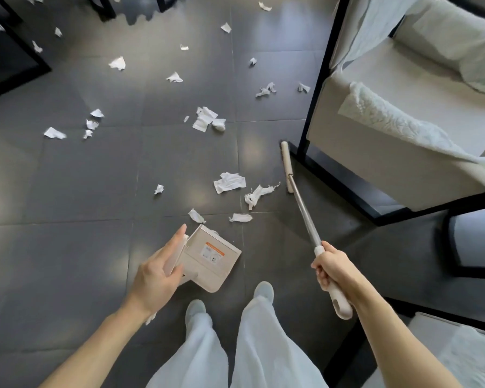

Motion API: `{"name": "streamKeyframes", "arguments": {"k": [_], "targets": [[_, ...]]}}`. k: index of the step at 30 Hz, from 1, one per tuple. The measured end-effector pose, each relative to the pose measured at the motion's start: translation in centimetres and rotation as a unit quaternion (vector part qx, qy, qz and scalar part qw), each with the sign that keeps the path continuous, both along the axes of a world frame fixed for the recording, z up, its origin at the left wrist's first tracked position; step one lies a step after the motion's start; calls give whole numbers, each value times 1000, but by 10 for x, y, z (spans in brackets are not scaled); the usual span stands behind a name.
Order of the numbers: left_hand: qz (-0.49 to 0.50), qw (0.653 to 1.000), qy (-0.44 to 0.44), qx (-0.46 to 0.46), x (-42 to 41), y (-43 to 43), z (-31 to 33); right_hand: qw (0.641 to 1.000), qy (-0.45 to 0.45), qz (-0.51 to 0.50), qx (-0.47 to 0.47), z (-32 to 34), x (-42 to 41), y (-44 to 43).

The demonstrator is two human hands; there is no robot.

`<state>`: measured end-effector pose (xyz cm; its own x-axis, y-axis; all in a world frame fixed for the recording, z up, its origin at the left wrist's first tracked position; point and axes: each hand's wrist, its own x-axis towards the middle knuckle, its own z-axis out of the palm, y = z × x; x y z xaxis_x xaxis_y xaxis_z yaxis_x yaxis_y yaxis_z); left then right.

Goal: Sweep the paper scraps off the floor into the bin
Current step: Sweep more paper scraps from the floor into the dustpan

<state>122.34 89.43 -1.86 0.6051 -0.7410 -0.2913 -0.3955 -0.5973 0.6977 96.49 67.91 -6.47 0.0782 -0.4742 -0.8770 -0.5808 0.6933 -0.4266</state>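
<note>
The right hand (332, 266) is clenched round the broom (303, 203), whose head (287, 166) sits at 1 o'clock just beside the armchair frame (314, 79). The left hand (157, 271) grasps the dustpan (213, 256) at 12. Paper scraps (229, 182) lie scattered from 10 to 1 o'clock. Short inward strokes should gather them, with the pan's lip flat on the floor. No bin shows.
</note>
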Motion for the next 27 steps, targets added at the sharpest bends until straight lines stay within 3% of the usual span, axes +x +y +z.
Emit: {"name": "streamKeyframes", "arguments": {"k": [3,8,14,18,27], "targets": [[15,1000,-16,-6,2,7,4,998,23,45,-22,-17,8,-16],[38,999,-9,9,13,17,2,997,-15,33,61,-43,46,-21],[56,998,-4,4,39,42,-2,990,-11,110,87,-38,98,55],[49,998,33,-6,57,68,-2,990,-28,96,99,-24,124,102],[28,998,44,-17,105,125,2,994,1,106,0,-7,129,153]]}}
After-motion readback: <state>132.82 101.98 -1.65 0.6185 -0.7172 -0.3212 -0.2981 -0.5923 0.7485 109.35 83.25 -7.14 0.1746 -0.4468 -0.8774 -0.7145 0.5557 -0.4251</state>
